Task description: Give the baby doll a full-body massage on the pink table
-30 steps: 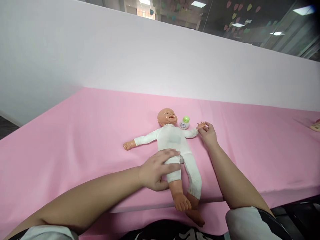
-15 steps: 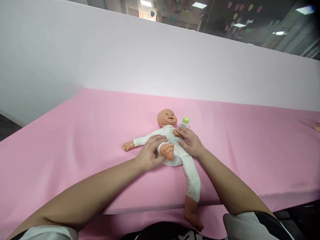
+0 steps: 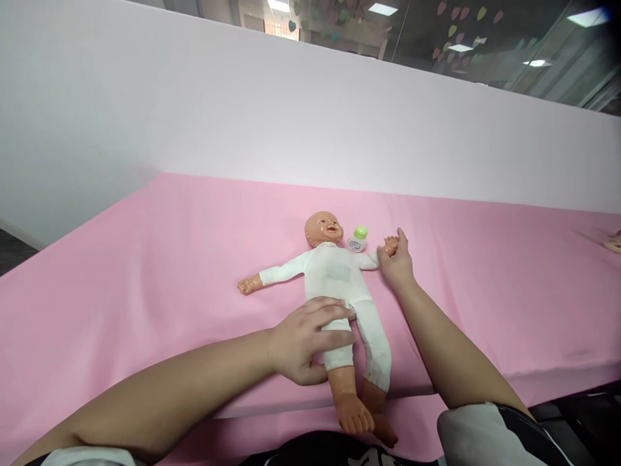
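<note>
A baby doll (image 3: pixel 334 268) in a white cloth suit lies on its back, head away from me, both legs pointing toward me. My left hand (image 3: pixel 310 340) wraps over one of its legs, the one on the left, with fingers across the thigh and the thumb at its side. At the doll's other side, my right hand (image 3: pixel 398 262) grips its forearm near the wrist, holding that arm stretched outward. The doll's hand shows above my thumb. Beside the doll's head sits a small clear bottle (image 3: pixel 358 243) with a green cap, apart from my hands.
A pink cover (image 3: pixel 169 259) spreads over the table. The doll's feet hang past its front edge. Behind stands a white partition (image 3: pixel 291 116) with glass above. A small, partly cut-off tan object (image 3: pixel 614 243) lies at the far right.
The doll's left-side leg went from folded up over its belly to stretched toward me, with my left hand on it. My right hand moved the doll's arm from the chest outward to the right.
</note>
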Motion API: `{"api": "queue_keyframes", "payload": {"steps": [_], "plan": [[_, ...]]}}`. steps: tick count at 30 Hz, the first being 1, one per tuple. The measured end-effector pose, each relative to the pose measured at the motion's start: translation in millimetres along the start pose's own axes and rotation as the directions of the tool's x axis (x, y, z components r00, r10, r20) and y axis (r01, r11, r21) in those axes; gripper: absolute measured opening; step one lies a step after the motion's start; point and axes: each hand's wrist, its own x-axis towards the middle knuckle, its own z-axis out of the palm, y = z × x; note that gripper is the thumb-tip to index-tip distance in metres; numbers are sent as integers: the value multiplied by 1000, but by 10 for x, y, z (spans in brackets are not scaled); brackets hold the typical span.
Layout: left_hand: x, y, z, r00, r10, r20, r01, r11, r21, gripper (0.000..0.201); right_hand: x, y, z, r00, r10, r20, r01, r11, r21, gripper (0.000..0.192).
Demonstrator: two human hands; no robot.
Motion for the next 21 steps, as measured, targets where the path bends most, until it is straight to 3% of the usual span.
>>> {"api": "queue_keyframes", "payload": {"steps": [4, 8, 12, 16, 19, 21], "plan": [[-18, 18, 16, 998, 1, 61, -1, 1000, -2, 68, 117, 127, -79, 979, 205, 7, -202, 968, -148, 105], [-22, 46, 15, 989, 26, 144, -30, 999, 31, 66, 141, 122, -102, 974, 220, 54, -194, 934, -301, 95], [-5, 108, 9, 975, 18, 221, -28, 999, 40, 67, 96, 59, -109, 980, 159, 117, -93, 895, -436, 82], [16, 82, -30, 985, -16, 172, 26, 998, -56, 69, -14, -111, -107, 992, 28, 121, 43, 839, -543, 84], [9, -55, -96, 990, -135, 46, 139, 987, -80, 48, -143, -312, -66, 965, -145, 217, 232, 856, -461, 73], [-6, -179, -152, 955, -297, -17, 297, 955, -12, 32, -242, -436, -19, 906, -237, 351, 353, 880, -318, 59]]}}
